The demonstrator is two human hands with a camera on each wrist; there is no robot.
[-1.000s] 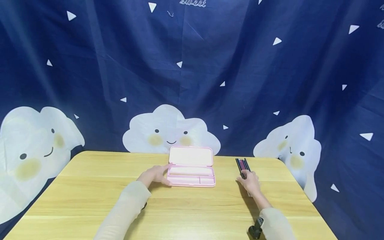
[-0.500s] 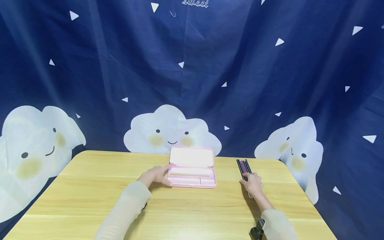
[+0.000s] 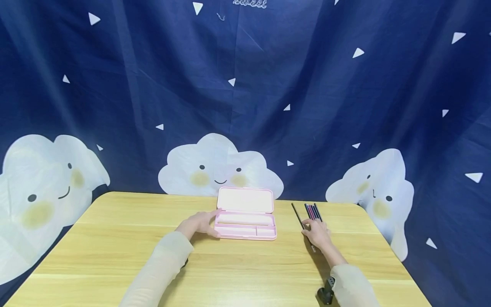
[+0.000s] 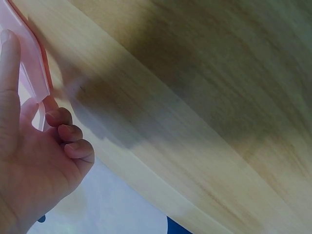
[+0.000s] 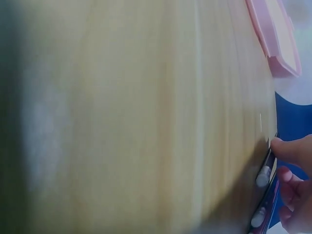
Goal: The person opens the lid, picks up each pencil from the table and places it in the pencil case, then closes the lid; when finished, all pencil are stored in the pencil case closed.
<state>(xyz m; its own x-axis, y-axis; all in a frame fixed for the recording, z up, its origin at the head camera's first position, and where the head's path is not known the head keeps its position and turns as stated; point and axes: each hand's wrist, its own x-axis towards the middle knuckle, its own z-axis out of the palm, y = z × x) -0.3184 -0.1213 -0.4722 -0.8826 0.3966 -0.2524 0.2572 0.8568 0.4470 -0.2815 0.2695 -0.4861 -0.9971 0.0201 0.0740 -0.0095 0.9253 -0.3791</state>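
A pink pencil case (image 3: 245, 200) lies with its lid raised at the back middle of the table; its tray shows compartments. My left hand (image 3: 198, 224) holds the case's left end between thumb and forefinger, the other fingers curled in the left wrist view. At the right, my right hand (image 3: 319, 233) pinches a long dark pencil (image 3: 297, 216), set apart to the left of a bundle of several pencils (image 3: 312, 212), mostly dark, one pinkish. The hand covers part of the bundle. In the right wrist view, thumb and forefinger are on the pencil (image 5: 265, 168), its end pale.
The wooden table (image 3: 238, 273) has rounded far corners. Behind it hangs a dark blue curtain (image 3: 261, 106) printed with clouds and white triangles. A small black device (image 3: 326, 291) sits at the right wrist, by the cuff.
My right hand has drawn one dark pencil leftward out of the bundle, and a gap now shows between them. The left hand and the pencil case have stayed in place.
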